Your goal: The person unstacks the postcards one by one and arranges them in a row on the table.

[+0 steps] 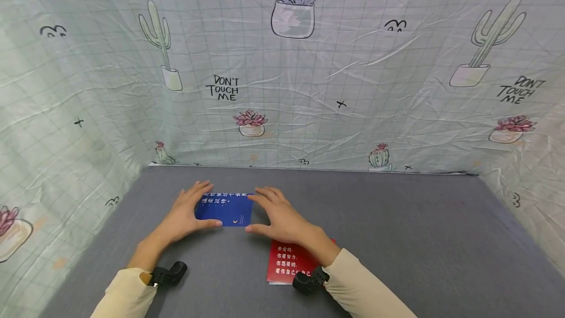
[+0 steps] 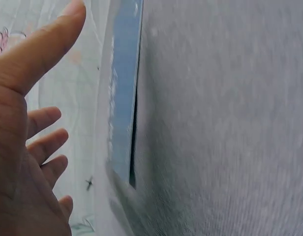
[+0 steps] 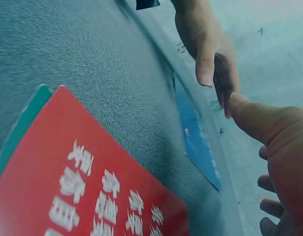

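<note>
A blue notebook (image 1: 236, 212) with white Chinese characters and a small moon lies flat on the grey table, between my hands in the head view. My left hand (image 1: 185, 212) hovers at its left side, thumb and fingers spread apart. Mirroring it, my right hand (image 1: 282, 217) is held at the notebook's right side, its thumb apart from the fingers. Neither hand grips anything. In the left wrist view, the notebook's edge (image 2: 134, 98) shows beyond the thumb. Under my right forearm lies a red notebook (image 1: 287, 261) with white characters, partly hidden by the arm.
A green cover (image 3: 23, 123) sticks out from beneath the red notebook in the right wrist view. The grey table (image 1: 397, 239) extends to the right. A pale curtain (image 1: 309, 121) printed with cacti stands along the back and sides. Each wrist wears a black strap device (image 1: 169, 274).
</note>
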The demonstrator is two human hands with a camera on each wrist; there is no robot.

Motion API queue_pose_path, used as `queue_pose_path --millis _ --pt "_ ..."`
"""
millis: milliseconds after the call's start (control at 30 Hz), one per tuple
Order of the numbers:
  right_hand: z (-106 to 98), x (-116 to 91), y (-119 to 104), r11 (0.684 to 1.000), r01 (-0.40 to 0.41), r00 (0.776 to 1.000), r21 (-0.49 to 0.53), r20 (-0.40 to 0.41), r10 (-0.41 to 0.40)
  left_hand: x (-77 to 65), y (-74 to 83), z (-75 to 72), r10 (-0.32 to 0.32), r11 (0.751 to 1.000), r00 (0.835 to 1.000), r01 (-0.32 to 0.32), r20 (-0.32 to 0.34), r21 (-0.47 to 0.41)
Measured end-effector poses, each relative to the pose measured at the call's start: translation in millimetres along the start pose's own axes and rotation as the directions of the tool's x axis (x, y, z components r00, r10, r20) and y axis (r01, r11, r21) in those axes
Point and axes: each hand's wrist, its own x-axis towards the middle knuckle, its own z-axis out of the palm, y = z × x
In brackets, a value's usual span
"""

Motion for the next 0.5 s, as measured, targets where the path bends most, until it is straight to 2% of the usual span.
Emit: queue_pose_path --millis 133,333,500 --pt "-10.1 -16.5 2.5 1.000 0.011 1.000 0.015 -0.017 -0.011 -1.5 12.5 1.4 0.032 0.999 0.999 -0.032 -0.008 -0.030" --pt "-20.9 -42.3 8.6 0.999 0.023 0.999 0.026 -0.040 -0.022 -5.3 32.6 7.6 0.112 0.992 0.993 -0.114 -0.030 -0.061" --pt "-24.7 -58.8 10.8 1.000 0.014 0.999 0.027 -0.044 -0.013 -11.3 50.3 14.4 0.113 0.985 0.993 -0.114 -0.013 -0.126"
